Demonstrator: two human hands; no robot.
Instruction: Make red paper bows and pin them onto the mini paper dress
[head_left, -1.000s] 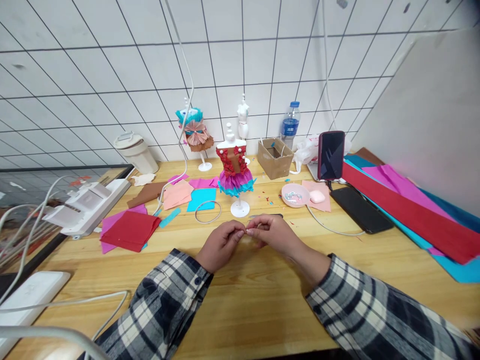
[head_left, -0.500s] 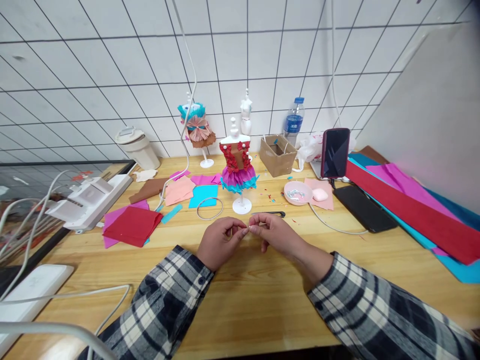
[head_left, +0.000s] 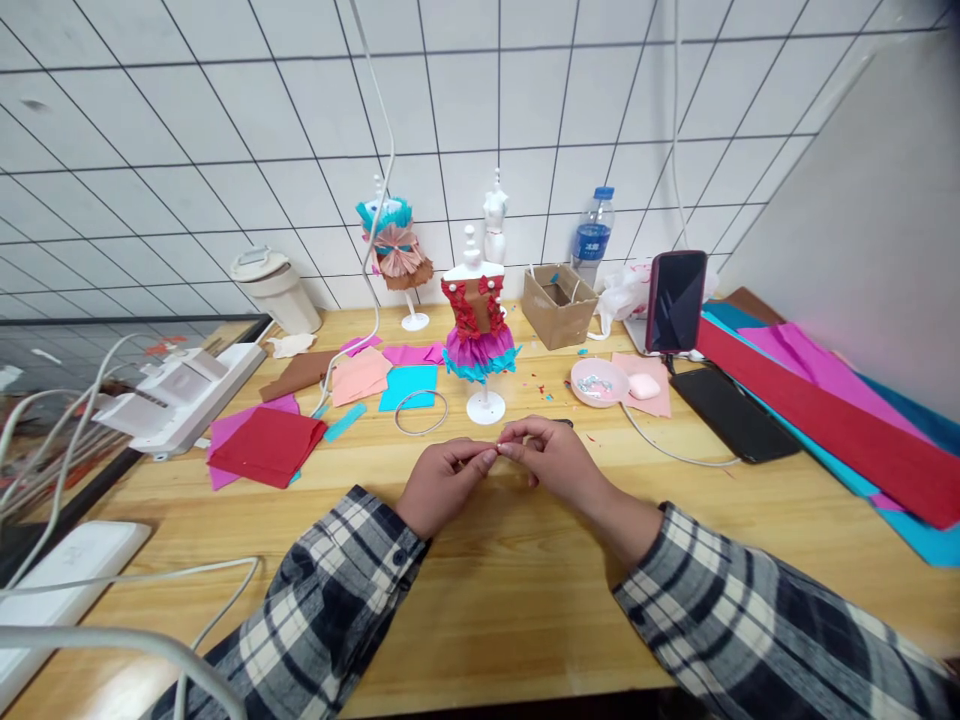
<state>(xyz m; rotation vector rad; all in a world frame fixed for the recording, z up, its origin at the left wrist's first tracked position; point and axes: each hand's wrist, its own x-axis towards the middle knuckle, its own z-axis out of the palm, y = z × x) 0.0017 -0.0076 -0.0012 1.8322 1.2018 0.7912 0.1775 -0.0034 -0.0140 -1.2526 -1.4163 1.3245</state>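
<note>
My left hand (head_left: pixel 448 482) and my right hand (head_left: pixel 556 465) meet fingertip to fingertip above the wooden table (head_left: pixel 517 620). Both are closed in a pinch on something too small to make out. Just beyond them stands a small white mannequin in a red, brown, magenta and blue paper dress (head_left: pixel 480 322). A metal ring (head_left: pixel 421 431) lies to the left of its base, near a blue paper square (head_left: pixel 407 387). A pink dish (head_left: pixel 599 382) with small shiny pieces sits to the right.
Red paper squares (head_left: pixel 268 445) and a power strip (head_left: pixel 199 400) lie on the left. Behind are a second dressed mannequin (head_left: pixel 397 255), a cardboard box (head_left: pixel 561 315) and a bottle (head_left: pixel 592 240). A standing phone (head_left: pixel 675 303), a black phone (head_left: pixel 733 412) and long paper strips (head_left: pixel 825 410) occupy the right.
My fingertips have come closer together and now touch. The right hand covers more of the dark tool behind it. The view has shifted slightly.
</note>
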